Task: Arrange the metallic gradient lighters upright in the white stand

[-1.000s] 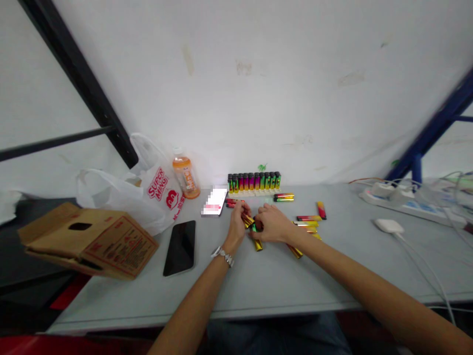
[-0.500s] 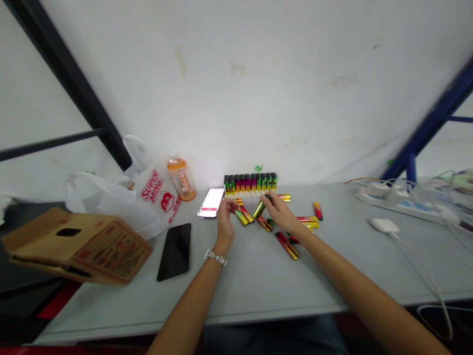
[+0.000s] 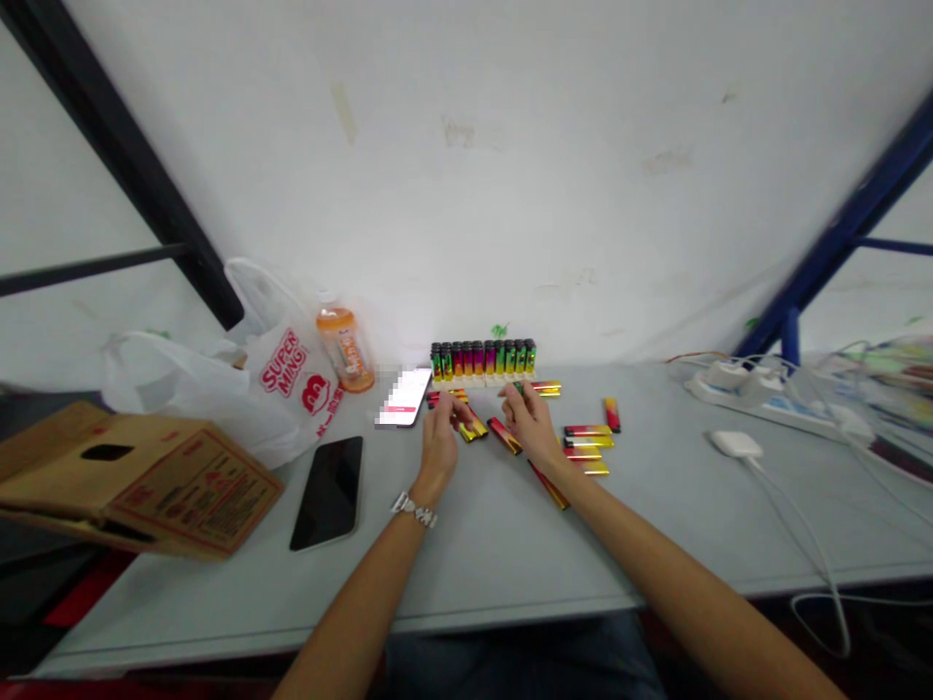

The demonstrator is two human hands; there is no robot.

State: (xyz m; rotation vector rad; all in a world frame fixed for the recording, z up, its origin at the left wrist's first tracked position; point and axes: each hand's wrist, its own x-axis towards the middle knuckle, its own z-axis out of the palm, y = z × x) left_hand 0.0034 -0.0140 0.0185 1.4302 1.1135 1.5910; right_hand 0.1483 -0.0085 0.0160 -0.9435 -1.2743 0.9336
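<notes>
A row of shiny black-topped cylinders (image 3: 483, 359), coloured green, red and yellow, stands upright in a pale holder (image 3: 466, 382) against the wall. Several loose red and gold metallic pieces (image 3: 587, 431) lie scattered on the grey table. My left hand (image 3: 440, 428), with a bracelet on its wrist, hovers by the loose pieces left of centre, its fingers curled; whether it holds anything is hidden. My right hand (image 3: 530, 420) is closed just in front of the holder, with a green bit showing at its fingertips; what it grips is too small to name.
On the left are a cardboard box (image 3: 211, 486), a white plastic bag (image 3: 292, 379), an orange drink bottle (image 3: 345, 348) and a black phone (image 3: 328, 494). A lit phone (image 3: 406, 397) lies behind my left hand. At right are a power strip (image 3: 773, 403) and a white charger (image 3: 736, 444) with cable.
The view has shifted slightly. My right hand has moved away from the loose pieces, and the green-gold piece that showed in it no longer shows at full length. My left hand stays nearby.
</notes>
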